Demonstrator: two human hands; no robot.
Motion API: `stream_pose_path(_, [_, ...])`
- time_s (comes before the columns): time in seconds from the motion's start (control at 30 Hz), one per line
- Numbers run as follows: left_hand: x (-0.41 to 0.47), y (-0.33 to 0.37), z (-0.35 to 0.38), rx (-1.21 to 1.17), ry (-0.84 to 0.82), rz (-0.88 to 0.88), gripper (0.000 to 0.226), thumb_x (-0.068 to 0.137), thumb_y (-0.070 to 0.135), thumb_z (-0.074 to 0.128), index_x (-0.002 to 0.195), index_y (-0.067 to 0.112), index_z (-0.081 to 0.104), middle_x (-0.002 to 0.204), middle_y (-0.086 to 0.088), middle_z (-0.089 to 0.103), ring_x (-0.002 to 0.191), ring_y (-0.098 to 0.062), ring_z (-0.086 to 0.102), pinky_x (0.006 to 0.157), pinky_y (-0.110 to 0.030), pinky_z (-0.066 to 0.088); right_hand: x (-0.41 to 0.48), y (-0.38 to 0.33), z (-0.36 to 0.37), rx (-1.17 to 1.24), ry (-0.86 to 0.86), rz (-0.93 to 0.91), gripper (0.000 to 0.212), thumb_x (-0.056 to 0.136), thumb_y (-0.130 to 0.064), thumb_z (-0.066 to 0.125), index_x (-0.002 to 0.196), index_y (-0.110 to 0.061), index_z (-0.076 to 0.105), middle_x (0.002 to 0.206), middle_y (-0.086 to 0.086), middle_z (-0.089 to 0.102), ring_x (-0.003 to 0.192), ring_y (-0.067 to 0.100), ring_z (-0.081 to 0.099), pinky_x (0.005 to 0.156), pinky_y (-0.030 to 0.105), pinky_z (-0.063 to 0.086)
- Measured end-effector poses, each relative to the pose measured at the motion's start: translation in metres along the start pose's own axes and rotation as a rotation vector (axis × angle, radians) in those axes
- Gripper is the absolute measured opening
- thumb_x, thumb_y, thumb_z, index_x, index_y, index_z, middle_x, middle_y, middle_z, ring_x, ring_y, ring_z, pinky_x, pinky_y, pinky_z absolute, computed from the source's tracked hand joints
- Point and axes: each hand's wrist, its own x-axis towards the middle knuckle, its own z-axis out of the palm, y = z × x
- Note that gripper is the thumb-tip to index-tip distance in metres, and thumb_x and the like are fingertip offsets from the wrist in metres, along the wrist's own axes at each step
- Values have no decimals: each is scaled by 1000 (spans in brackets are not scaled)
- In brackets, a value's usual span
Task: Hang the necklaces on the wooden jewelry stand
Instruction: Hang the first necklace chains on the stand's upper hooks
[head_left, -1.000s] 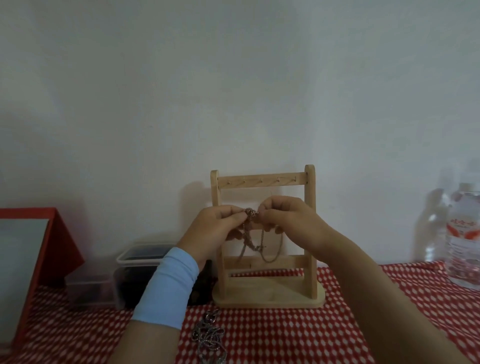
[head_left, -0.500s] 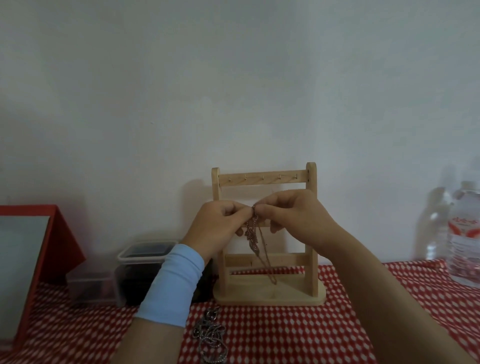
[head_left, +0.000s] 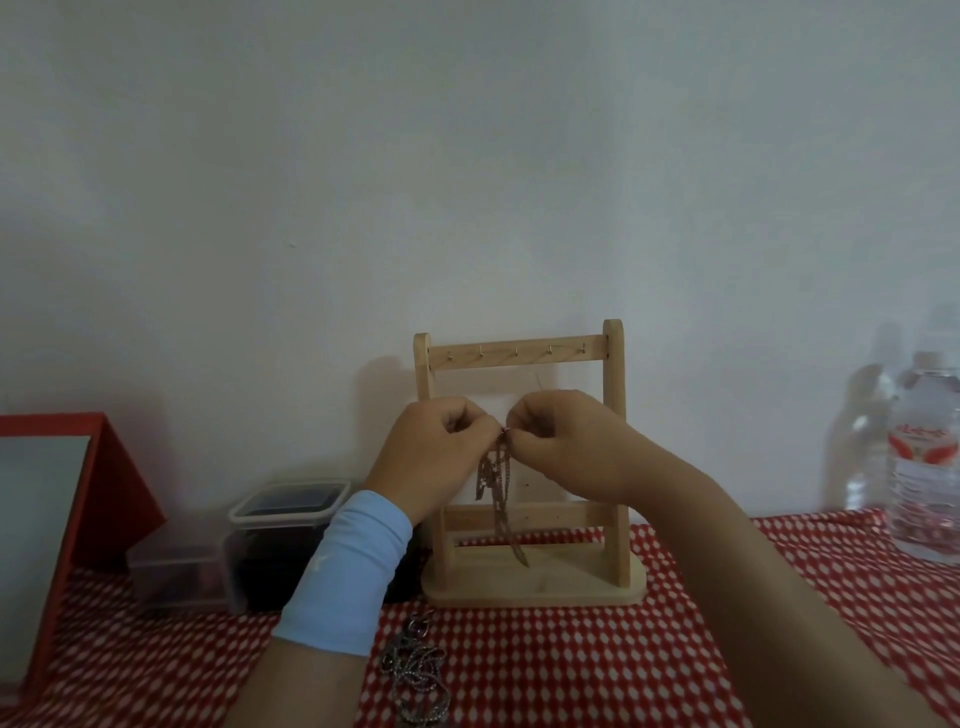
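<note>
The top of the thin brown necklace is hidden between the fingertips, so I cannot see its clasp. Both hands also cover the middle part of the wooden jewelry stand. A second necklace, a heap of silver links, lies on the tabletop near the person and is cut off by the lower edge. The water bottle is cut by the right edge.

The left hand and right hand meet knuckle to knuckle in front of the stand, below its top bar. Each grip is closed tight and pinches the top of the chain. The chain hangs straight down between them, in front of the lower bar, and its end is just above the base.

The stand is pale, smooth wood with a rounded base. Small metal hooks on its top bar are bare. The left wrist wears a light blue sleeve. The cloth is red with white dots.
</note>
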Motion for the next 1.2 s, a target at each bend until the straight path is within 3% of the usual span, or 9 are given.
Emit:
stream_pose_path(0.13, [1, 1, 2, -33, -34, -99, 31, 88, 19, 55, 57, 13, 60, 56, 0, 57, 58, -12, 53, 65, -31, 48, 0, -4, 4, 75, 14, 26, 22, 99, -24, 49, 80, -22, 59, 74, -5, 58, 66, 10, 52, 62, 26, 43])
stream_pose_path(0.27, [1, -2, -2, -179, -221, -220, 31, 94, 20, 50, 66, 13, 60, 61, 1, 58, 64, -16, 57, 80, -35, 53, 2, 2, 2, 152, 76, 59, 26, 101, -20, 46, 92, -1, 62, 76, 2, 57, 65, 15, 51, 65, 33, 45])
stream_pose_path(0.4, [0, 1, 0, -293, -212, -277, 38, 96, 15, 47, 61, 17, 62, 68, -6, 64, 71, -21, 61, 80, -32, 52, 3, 4, 3, 480, 71, 114, 32, 105, -18, 46, 99, 10, 61, 73, 3, 60, 68, 21, 55, 67, 34, 54])
stream_pose_path(0.53, [-1, 1, -1, -246, -210, -236, 37, 102, 28, 44, 97, 2, 70, 95, -15, 73, 84, -19, 68, 84, -27, 56, 2, 4, 3, 659, -82, 107, 30, 106, -24, 47, 94, -2, 65, 82, 10, 58, 78, 27, 54, 78, 36, 56])
stream_pose_path(0.6, [-2, 1, -3, -237, -177, -192, 35, 102, 32, 45, 97, 5, 67, 87, -11, 74, 75, -20, 71, 75, -23, 57, -1, 4, 0, 669, -181, 131, 30, 101, -28, 45, 93, -5, 62, 80, 8, 54, 77, 26, 52, 76, 34, 56])
stream_pose_path(0.67, [-3, 2, -3, -294, -197, -187, 26, 101, 28, 49, 89, 6, 55, 74, -10, 69, 56, -24, 63, 70, -34, 58, -3, 3, -3, 754, -280, 134, 28, 89, -30, 42, 90, -6, 56, 78, 6, 51, 74, 24, 49, 74, 34, 53])
stream_pose_path(0.8, [-2, 3, 0, -335, -252, -171, 16, 101, 22, 49, 91, 9, 49, 51, 0, 54, 38, -14, 44, 69, -46, 57, -2, 5, -4, 883, -255, 104, 30, 89, -32, 52, 96, -3, 58, 93, 18, 49, 82, 31, 46, 76, 35, 54])
stream_pose_path(1.0, [-3, 2, -9, -244, -331, -177, 13, 101, 23, 50, 108, 19, 60, 78, -4, 70, 63, -23, 63, 75, -42, 59, 2, 5, 1, 896, -117, 53, 29, 92, -37, 64, 93, -9, 70, 82, 4, 62, 75, 17, 55, 81, 34, 53])
stream_pose_path(1.2, [-1, 6, -16, -360, -81, -75, 21, 99, 15, 51, 100, 18, 72, 92, 2, 76, 81, -23, 73, 80, -35, 60, 3, 4, 4, 745, 18, 83, 27, 101, -27, 61, 99, -5, 76, 80, -2, 68, 73, 16, 56, 76, 28, 55])
